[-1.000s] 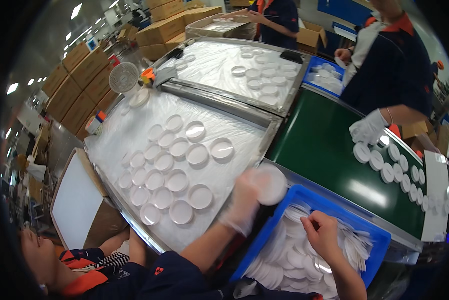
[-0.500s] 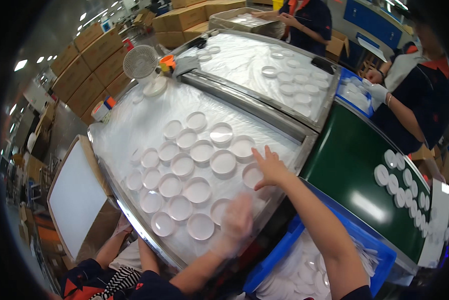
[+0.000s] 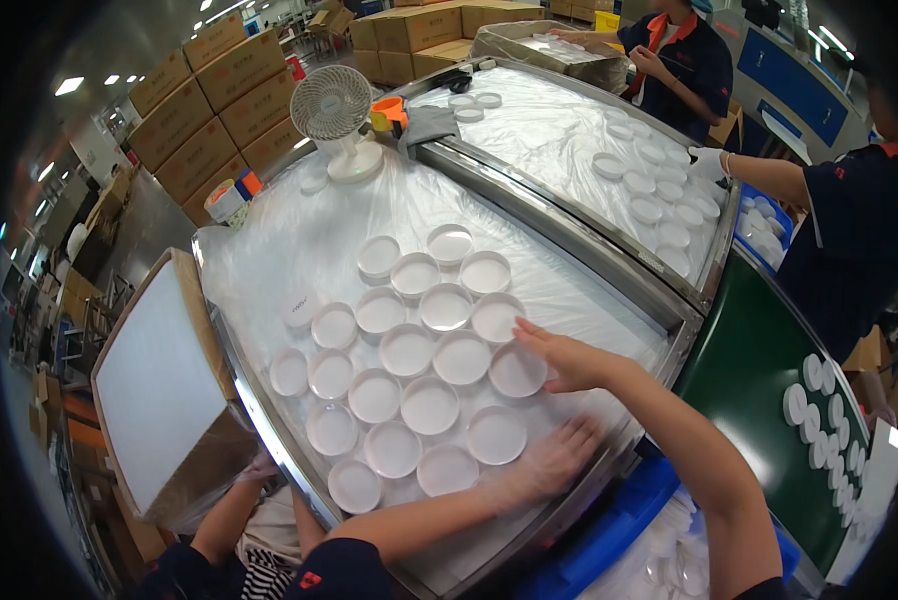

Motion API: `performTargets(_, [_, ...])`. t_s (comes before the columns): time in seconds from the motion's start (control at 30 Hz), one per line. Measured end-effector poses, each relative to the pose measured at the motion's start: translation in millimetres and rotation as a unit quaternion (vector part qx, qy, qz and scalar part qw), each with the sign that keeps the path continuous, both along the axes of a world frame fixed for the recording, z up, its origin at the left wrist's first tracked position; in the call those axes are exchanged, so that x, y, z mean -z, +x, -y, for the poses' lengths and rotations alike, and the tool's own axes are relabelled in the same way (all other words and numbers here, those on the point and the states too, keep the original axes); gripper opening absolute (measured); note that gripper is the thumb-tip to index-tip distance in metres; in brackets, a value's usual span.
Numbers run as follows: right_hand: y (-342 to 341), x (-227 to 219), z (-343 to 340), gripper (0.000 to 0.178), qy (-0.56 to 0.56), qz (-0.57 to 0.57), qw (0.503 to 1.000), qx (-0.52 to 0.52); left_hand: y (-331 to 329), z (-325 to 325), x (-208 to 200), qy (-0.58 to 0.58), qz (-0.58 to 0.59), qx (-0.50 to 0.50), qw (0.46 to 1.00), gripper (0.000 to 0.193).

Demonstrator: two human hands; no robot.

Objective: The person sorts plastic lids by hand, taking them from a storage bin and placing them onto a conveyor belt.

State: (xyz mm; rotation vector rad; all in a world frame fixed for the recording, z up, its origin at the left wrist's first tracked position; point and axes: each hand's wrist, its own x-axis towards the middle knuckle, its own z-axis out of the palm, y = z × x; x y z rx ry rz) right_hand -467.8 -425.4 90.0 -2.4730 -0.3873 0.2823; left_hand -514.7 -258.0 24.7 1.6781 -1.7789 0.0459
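Many shallow round dishes (image 3: 430, 404), white with clear rims, lie in a close cluster on the plastic-covered table (image 3: 609, 310). My right hand (image 3: 574, 362) comes in from the right with its fingers stretched out, against the dish (image 3: 518, 369) at the cluster's right edge. It holds nothing that I can see. Lower down, my left hand (image 3: 557, 462) reaches along the near side, fingers stretched toward the table's metal edge, just right of a dish (image 3: 497, 435). Slight blur covers its fingertips, and no object shows in it.
A white fan (image 3: 333, 105) stands at the far left corner. Beyond a metal rail (image 3: 559, 220) is a second covered table with more dishes. At right run a green conveyor (image 3: 759, 400) and a blue bin (image 3: 609, 540). Other people work nearby; one holds an open box (image 3: 159, 390) lower left.
My left hand has moved right, off the near dishes toward the table edge. My right hand stays at the right-hand dishes. The view has shifted. A co-worker's gloved hand now reaches the far table.
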Motion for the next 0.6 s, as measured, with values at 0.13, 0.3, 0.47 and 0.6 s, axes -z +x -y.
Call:
performTargets(0.13, [20.1,-0.8,-13.4,0.089,0.005,-0.001,1.000,0.023,52.0,66.3,-49.9,0.429,-0.132,-0.088,0.889,0.047])
performTargets(0.3, [6.7,-40.5,-30.8,0.076,-0.036,0.102,0.984,0.139,146.1,51.5,-18.1,0.168,-0.002,-0.276,0.946,0.053])
performTargets(0.47, [-60.6,-77.8,-23.7,0.076,-0.060,0.072,0.985,0.143,236.3,29.4,-32.3,0.112,0.044,-0.335,0.935,0.053])
performTargets(0.6, [-129.8,-92.1,-16.2,0.073,-0.066,0.013,0.972,0.226,300.6,7.7,-33.2,0.094,0.091,-0.315,0.940,0.051])
